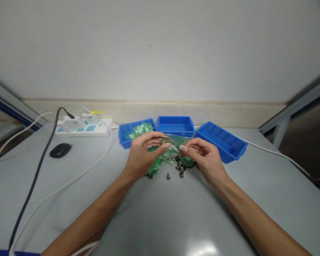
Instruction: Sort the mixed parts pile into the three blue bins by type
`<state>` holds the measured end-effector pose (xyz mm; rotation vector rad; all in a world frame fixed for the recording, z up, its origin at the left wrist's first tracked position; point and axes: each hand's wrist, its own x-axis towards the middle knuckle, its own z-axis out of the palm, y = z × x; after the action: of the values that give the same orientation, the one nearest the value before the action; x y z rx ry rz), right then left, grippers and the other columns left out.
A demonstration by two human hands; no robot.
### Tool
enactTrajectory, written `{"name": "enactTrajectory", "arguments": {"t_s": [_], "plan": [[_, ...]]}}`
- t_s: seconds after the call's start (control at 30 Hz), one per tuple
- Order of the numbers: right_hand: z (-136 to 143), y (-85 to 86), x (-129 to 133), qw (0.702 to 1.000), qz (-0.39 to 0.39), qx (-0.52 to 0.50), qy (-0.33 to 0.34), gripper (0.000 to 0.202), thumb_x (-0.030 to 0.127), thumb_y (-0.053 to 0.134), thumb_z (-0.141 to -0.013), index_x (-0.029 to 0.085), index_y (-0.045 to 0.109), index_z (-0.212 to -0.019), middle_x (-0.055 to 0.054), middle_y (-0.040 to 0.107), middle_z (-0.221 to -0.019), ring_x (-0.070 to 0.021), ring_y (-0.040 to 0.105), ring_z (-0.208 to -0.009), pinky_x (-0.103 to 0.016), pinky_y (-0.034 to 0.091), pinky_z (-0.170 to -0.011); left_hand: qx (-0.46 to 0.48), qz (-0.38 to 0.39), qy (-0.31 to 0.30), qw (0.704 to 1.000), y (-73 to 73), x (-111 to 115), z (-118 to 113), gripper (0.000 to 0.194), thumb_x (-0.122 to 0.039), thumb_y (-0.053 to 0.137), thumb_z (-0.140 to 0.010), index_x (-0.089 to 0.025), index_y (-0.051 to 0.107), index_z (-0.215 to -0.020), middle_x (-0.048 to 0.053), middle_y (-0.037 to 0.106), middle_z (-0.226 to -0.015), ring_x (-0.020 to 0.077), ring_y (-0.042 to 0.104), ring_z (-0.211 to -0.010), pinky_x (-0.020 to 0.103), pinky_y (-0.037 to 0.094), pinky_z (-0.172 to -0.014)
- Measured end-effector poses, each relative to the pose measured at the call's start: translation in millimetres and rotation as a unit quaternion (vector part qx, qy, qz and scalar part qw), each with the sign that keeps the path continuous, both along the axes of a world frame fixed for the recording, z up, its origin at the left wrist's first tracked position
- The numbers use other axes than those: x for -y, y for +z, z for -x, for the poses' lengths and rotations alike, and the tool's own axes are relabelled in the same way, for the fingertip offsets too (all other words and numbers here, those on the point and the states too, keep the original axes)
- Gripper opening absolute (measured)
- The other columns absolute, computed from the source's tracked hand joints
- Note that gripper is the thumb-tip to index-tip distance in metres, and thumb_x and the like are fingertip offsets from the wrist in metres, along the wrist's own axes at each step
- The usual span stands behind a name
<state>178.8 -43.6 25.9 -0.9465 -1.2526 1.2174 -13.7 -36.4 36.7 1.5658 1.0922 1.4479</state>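
Between my two hands a clear plastic bag is held up, with long thin metal pieces inside. My left hand pinches its left side between thumb and fingers. On the right side, my right hand grips the bag the same way. Below the hands lies a pile of green and clear bags, partly hidden by them. Several small brownish screws are heaped in front of the pile, and a single screw stands a little apart, nearer me.
Behind the hands are a left blue bin holding a greenish bag, a middle blue bin and a tilted right blue bin. A power strip, black mouse and cables are at the left. A wall stands behind.
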Motion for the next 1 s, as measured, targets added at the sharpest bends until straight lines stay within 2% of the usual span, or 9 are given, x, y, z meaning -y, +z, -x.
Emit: {"name": "enactTrajectory", "arguments": {"t_s": [0.17,0.37,1.0], "plan": [[0.4,-0.5,-0.3,1.0,0.014,0.0,-0.005,0.022,0.036,0.082,-0.075,0.019,0.069,-0.078,-0.001,0.071,-0.068,-0.0121,0.066,-0.062,-0.022,0.051,-0.061,-0.026,-0.06,0.033,0.997,-2.9,-2.7,6.5,0.021,-0.023,0.08,-0.076,-0.016,0.074,-0.095,0.005,0.075,-0.093,0.0146,0.072,-0.082,0.026,0.062,-0.08],[-1.5,-2.8,-1.0,1.0,0.016,0.012,-0.008,0.022,0.036,0.083,-0.074,0.018,0.069,-0.077,-0.001,0.07,-0.067,-0.0122,0.065,-0.063,-0.022,0.051,-0.062,-0.031,-0.052,0.026,0.998,-5.4,-3.3,9.0,0.021,-0.023,0.077,-0.079,-0.017,0.074,-0.1,0.005,0.076,-0.095,0.0149,0.073,-0.083,0.027,0.062,-0.082],[-3.6,1.9,-0.7,0.999,-0.007,0.037,-0.025,0.024,0.037,0.084,-0.072,0.018,0.069,-0.075,-0.001,0.068,-0.065,-0.012,0.065,-0.059,-0.021,0.05,-0.058,-0.114,-0.103,0.039,0.987,-3.0,2.0,7.0,0.018,-0.02,0.073,-0.082,-0.016,0.073,-0.099,0.005,0.075,-0.093,0.0136,0.071,-0.079,0.026,0.062,-0.077]]}}
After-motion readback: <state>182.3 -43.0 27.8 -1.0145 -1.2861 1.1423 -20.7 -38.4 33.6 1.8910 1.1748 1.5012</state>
